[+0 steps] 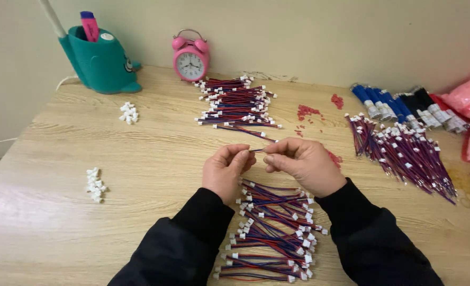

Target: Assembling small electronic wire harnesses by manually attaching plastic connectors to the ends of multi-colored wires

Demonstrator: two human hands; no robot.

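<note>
Your left hand (225, 170) and right hand (304, 164) both pinch one thin red-blue wire (256, 150) with white plug, above the counter (155, 159). Three wire piles, two white connector heaps (95, 184).

I have only one view, from the camera on the person's head. It looks forward and steeply down onto the wooden desk (139, 159), from the near edge toward the far edge, where the wall begins. It sits close: the two sleeves enter at the bottom of the frame and the hands are in the middle. The near edge is out of the frame, and the left edge shows only at the lower left. No second view shares this scene.
</note>
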